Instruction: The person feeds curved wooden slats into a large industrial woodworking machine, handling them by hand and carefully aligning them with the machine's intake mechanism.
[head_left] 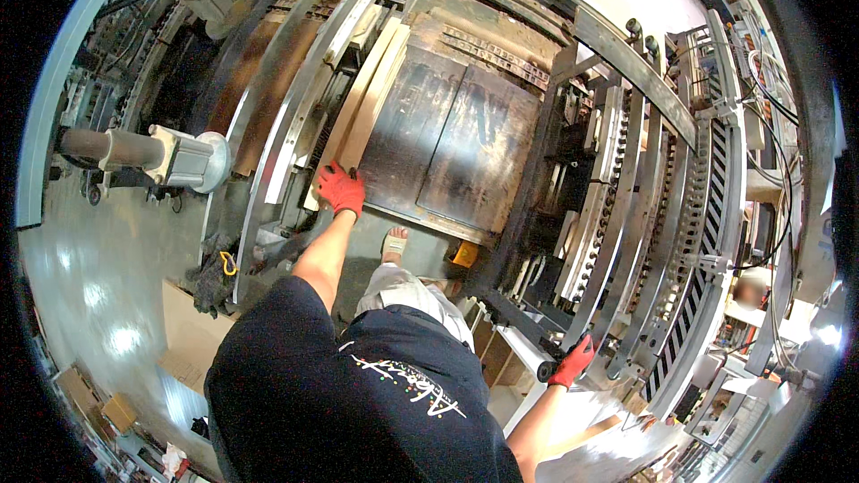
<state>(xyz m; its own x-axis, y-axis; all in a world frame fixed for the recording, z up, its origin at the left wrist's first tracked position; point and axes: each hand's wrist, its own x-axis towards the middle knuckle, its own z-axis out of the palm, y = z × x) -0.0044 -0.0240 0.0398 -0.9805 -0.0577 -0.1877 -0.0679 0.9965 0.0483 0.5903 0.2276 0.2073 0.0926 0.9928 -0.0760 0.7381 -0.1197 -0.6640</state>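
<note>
My left hand (340,190), in a red glove with dark fingertips, lies on the near ends of long pale wooden strips (365,103), its fingers spread. Those strips run side by side along the left edge of a dark, worn metal plate (456,130) with a seam down it. Off to the right, my right hand (574,363), also red-gloved, is closed at the near end of the machine's metal bars. Beside it sits a black round knob (547,371). What lies inside its fingers is hidden.
Rows of metal rails (617,206) with studs fill the right, along with a black-and-white striped bar (689,277). A motor-like cylinder (183,157) juts out at left. A yellow box-shaped part (464,254) sits below the plate. Cardboard (192,326) lies at lower left.
</note>
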